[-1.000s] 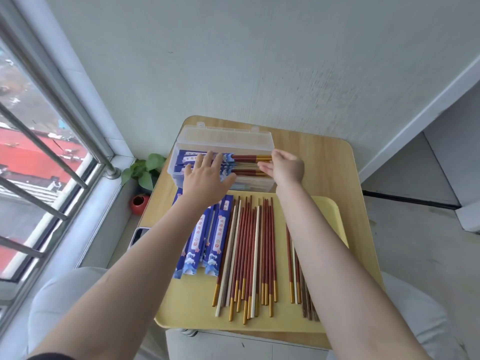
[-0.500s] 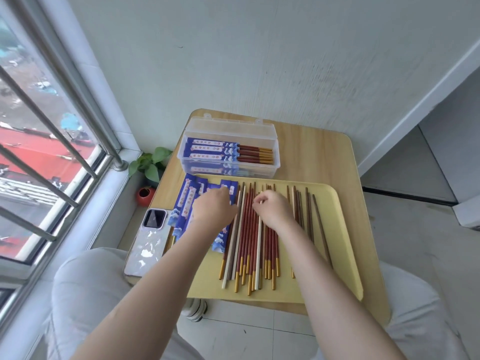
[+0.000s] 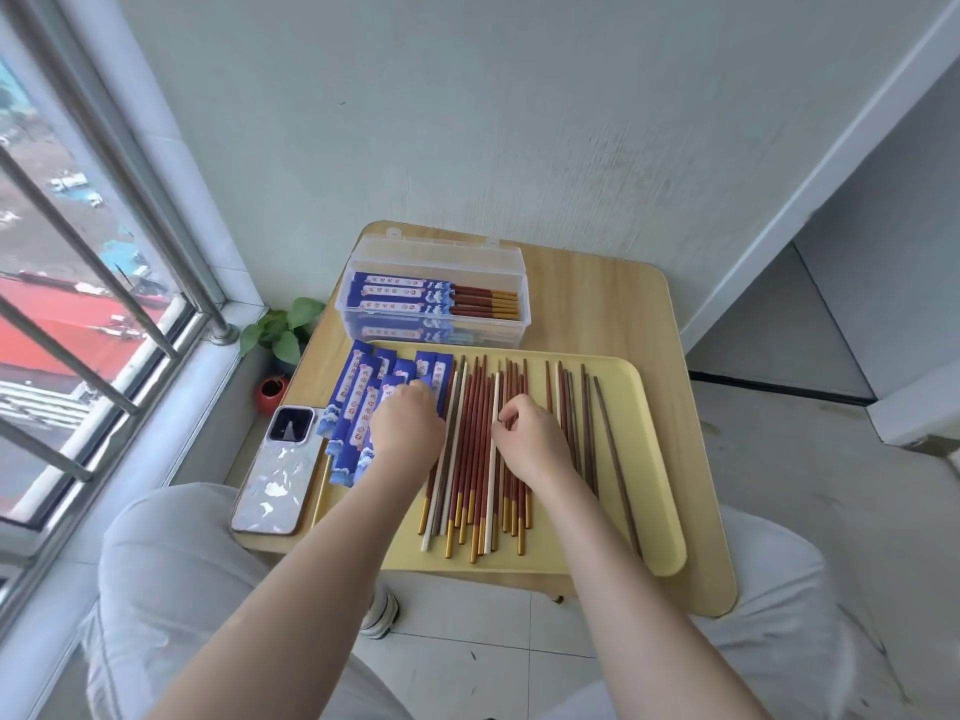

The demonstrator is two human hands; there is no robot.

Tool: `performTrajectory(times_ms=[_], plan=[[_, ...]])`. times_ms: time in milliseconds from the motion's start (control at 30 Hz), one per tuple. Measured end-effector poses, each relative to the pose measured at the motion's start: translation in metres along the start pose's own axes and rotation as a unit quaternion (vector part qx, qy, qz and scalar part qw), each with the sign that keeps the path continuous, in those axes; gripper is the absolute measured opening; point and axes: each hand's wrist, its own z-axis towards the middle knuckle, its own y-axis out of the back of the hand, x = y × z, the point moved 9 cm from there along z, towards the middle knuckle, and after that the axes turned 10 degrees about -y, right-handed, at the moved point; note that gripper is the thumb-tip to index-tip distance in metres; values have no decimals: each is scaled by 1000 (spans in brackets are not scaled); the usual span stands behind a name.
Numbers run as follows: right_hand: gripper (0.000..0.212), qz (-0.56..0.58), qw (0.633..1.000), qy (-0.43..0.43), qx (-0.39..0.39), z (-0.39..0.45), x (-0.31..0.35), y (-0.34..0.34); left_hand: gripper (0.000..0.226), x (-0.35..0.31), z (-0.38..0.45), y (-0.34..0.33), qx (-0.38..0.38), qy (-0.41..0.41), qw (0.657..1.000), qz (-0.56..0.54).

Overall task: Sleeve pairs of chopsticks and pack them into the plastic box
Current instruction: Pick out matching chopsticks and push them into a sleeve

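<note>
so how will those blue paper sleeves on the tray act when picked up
The blue paper sleeves look thin and flat, so probably light and floppy. They overlap loosely beside the left hand, so lifting one may drag its neighbours across the yellow tray.

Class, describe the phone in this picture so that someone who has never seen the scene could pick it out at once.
Start at the wooden table against the wall, and find the yellow tray on it. Left of the tray, at the table's near left corner, lies the phone. It is the only flat, pale, glossy slab there, with a dark camera block at its far end; the blue sleeves beside it are thin paper strips.
</note>
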Motion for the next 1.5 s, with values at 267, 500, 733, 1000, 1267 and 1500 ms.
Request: performTrajectory(times_ms=[267, 500, 733, 1000, 1267, 1500], plan=[[7, 43, 999, 23, 0, -9, 7, 5, 27, 5, 0, 10, -15, -10, 998, 57], [12, 160, 984, 40, 72, -17, 18, 1, 38, 17, -3, 13, -89, 84, 915, -384], [36, 164, 980, 115, 4, -30, 29, 11, 20, 15, -23, 1, -139, 212, 728, -638], [36, 87, 980, 169, -55, -38, 37, 24, 12, 15, -31, -2, -173, 259, 677, -667], [12, 283, 958, 47, 0, -23, 14, 31, 24, -15, -19, 45, -219, -85, 949, -209], [16, 328, 944, -38, 4, -14, -9, 35, 44, -76, -23, 24, -97, -295, 950, -23]])
